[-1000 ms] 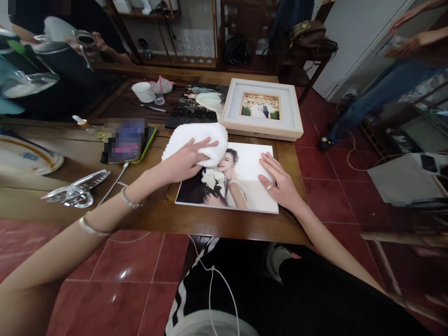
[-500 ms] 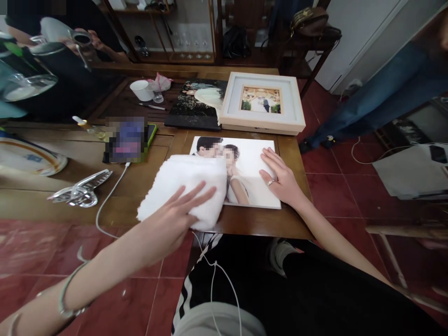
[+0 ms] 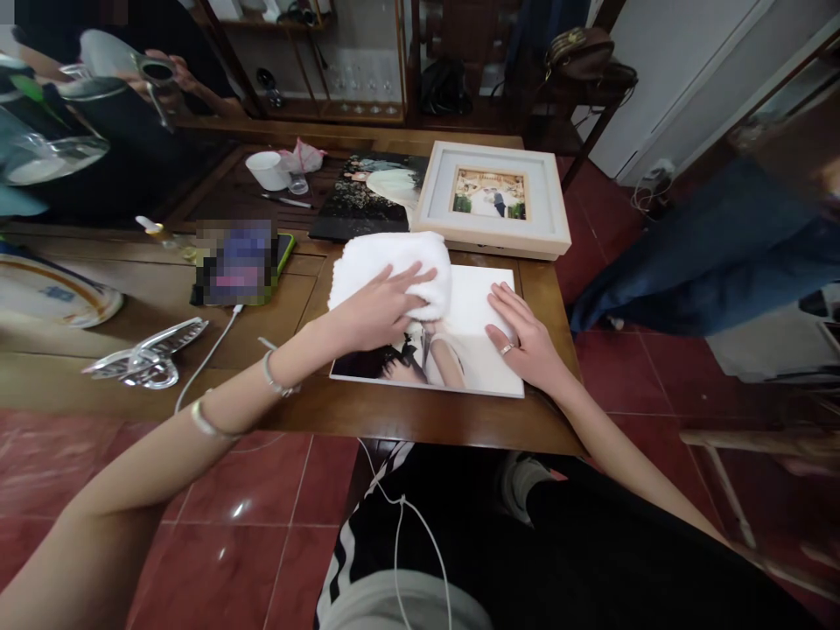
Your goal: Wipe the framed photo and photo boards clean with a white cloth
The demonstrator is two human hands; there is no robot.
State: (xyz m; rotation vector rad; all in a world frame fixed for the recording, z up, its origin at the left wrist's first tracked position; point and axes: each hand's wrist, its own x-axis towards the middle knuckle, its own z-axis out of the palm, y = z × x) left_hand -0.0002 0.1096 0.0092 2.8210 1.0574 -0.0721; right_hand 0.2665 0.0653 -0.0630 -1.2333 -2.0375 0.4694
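My left hand lies with fingers spread on a folded white towel. The towel rests over the upper left part of a photo panel showing a couple, hiding their heads. Flat on the panel's right side, my right hand has its fingers stretched out and wears a ring. The panel lies near the front edge of the wooden table.
Behind the panel are a white-framed photo and a dark photo panel. To the left lie a phone on a white cable, a clear hair claw and a dropper bottle. A white cup stands farther back. A person's legs in jeans are at right.
My left hand and the towel have moved up and to the right over the panel, uncovering its lower left part. My right hand stays in place. The person at right has shifted.
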